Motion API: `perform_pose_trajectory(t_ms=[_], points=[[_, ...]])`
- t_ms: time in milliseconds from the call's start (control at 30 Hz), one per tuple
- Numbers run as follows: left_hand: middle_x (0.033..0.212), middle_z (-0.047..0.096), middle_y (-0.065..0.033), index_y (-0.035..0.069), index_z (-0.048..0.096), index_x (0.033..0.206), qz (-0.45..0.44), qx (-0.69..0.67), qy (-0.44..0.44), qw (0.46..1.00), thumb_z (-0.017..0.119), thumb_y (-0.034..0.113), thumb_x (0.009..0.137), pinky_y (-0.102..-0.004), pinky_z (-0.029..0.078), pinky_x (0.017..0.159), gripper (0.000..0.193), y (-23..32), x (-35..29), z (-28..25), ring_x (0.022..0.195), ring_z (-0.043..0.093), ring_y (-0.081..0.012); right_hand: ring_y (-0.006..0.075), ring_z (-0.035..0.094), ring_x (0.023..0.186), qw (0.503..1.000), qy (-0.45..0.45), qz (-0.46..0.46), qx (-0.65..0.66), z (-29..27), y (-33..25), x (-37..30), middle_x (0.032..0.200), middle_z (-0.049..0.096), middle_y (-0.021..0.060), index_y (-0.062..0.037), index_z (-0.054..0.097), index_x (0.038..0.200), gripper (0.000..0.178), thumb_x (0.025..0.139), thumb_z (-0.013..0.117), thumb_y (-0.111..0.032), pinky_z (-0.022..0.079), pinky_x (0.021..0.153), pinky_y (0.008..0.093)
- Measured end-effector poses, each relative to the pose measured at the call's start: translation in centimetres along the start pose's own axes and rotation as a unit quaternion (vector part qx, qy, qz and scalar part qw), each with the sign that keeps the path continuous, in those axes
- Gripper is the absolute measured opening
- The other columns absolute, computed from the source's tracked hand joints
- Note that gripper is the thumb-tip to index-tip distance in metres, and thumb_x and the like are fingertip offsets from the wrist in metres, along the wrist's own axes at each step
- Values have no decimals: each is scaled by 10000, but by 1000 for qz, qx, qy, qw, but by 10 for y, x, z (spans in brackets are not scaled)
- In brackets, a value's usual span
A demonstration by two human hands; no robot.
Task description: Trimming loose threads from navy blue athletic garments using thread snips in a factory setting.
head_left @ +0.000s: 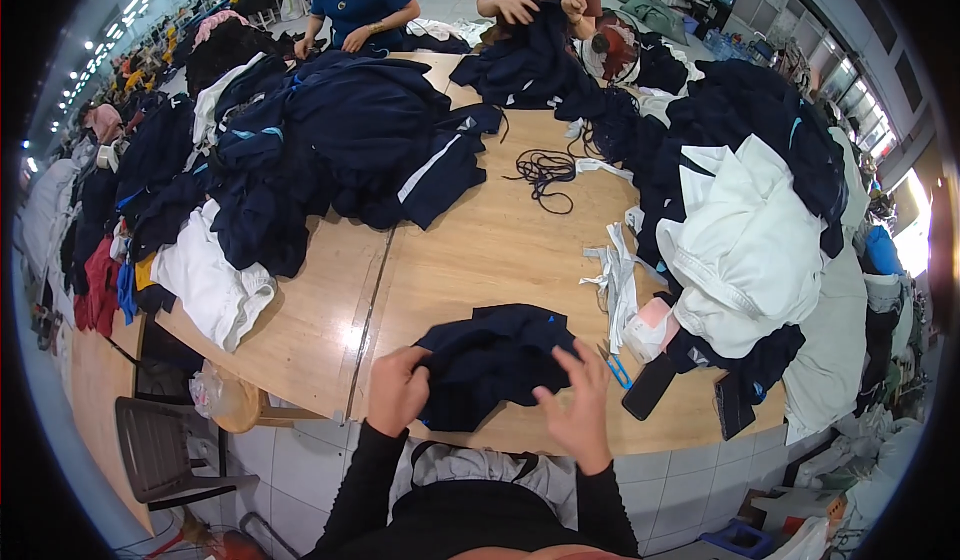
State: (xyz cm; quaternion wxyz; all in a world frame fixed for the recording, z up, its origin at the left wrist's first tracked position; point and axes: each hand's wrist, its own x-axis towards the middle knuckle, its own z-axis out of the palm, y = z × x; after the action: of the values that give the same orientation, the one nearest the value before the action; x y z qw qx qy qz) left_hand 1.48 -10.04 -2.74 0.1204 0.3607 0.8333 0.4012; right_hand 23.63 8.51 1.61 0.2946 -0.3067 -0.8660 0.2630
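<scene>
A folded or bunched navy garment (492, 365) lies on the table near its front edge, right before me. At its left end my left hand (397, 388) has its fingers curled in, closed on the edge of the cloth. My right hand (578, 405) is at the garment's right end, thumb and fingers spread apart with nothing gripped between them. Just right of that hand lie blue-handled thread snips (618, 368). The garment's exact kind cannot be made out.
Navy garments (360, 110) are heaped at the left, beside a white garment (215, 275). White cloth (745, 250) tops the right heap. A black phone (650, 388), white strips (618, 280) and dark cord (545, 175) lie rightward. Two people work across the table (480, 260).
</scene>
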Motion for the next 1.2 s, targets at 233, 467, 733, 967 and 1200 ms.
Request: perform_pose_trajectory(t_ms=[233,467,733,967,1200], points=[[1016,725,-173,-71,691,1308,-31,-350,-129,927,710,79,965,-316,601,701,375,76,2,16,808,748,-197,379,690,1107,973,-89,17,214,26,-25,-21,1140,720,190,-1,703,1147,409,830,911,-156,550,965,427],[1065,723,-161,28,651,1462,193,-239,-188,933,745,-9,740,-364,533,835,730,88,18,4,844,690,-301,258,667,1017,957,5,76,280,18,-6,-12,1131,663,139,2,625,1213,515,795,922,-47,552,908,360],[1048,708,-95,63,662,1475,93,-310,-236,916,710,-75,764,-276,495,730,726,73,8,19,798,574,-158,275,676,1057,950,47,74,301,20,-5,-12,1161,676,141,-10,671,1177,501,780,958,-118,549,914,369],[1231,750,-61,35,671,1453,8,-398,-225,889,718,-94,836,-247,508,845,632,64,-6,23,936,614,-124,216,661,1051,967,-116,73,214,10,5,-21,1032,681,96,-4,690,1189,412,865,906,-141,542,923,354],[1229,766,-167,5,735,1068,139,-130,-161,968,821,64,895,-421,539,1002,203,22,6,26,1181,711,-352,204,602,1366,783,-40,183,593,5,11,-25,1504,623,121,29,478,1579,554,1072,665,-91,462,1146,344]])
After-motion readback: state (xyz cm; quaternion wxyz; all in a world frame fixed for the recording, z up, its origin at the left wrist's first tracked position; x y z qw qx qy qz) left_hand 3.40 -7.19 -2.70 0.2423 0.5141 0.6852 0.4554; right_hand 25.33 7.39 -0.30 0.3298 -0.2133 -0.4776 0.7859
